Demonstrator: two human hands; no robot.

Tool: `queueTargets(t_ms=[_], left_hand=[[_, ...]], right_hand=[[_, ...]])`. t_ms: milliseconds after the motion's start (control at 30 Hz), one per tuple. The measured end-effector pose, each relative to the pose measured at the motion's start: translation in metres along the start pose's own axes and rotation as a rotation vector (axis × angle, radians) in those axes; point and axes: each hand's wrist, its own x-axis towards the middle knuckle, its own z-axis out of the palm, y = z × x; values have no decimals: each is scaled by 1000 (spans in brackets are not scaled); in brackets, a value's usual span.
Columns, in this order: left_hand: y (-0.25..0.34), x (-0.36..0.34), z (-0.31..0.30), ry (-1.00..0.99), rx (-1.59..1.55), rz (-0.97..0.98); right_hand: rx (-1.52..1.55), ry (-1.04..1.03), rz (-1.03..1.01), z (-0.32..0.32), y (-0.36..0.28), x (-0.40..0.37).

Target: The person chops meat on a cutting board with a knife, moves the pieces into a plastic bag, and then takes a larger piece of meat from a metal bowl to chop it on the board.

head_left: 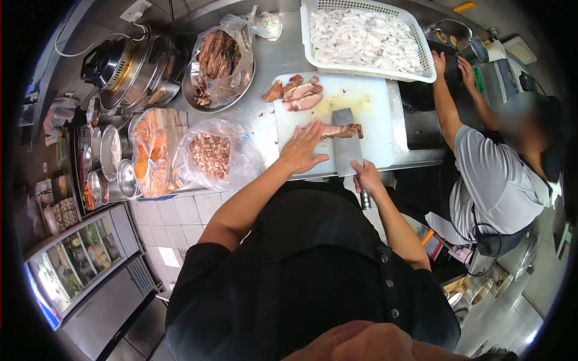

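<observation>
On the white cutting board, my left hand lies with its fingers spread, fingertips on a piece of meat. The handle of a wide cleaver is in the grip of my right hand. Its blade lies across the right part of that meat, and a darker end shows beyond the blade. Several cut meat slices rest at the board's upper left, with browner pieces beside them at its edge.
Behind the board stands a white basket of pale pieces. To the left are a bag of diced meat, a bag of orange items and a metal bowl with dark meat. A person works at the sink on the right.
</observation>
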Motion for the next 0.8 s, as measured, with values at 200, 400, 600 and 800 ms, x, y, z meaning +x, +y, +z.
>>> queueTargets(t_ms=[200,400,600,800], left_hand=[[2,0,1,-1,33,-3],[2,3,8,50,57,-13],[-2,2,0,18,-3,-7],[-7,4,-1,3,-42,14]], right_hand=[[64,45,2,20,-13,18],[54,78,-70,33,-14,26],[-3,13,8,19,-7,-14],[-33,81,8,36,-16,7]])
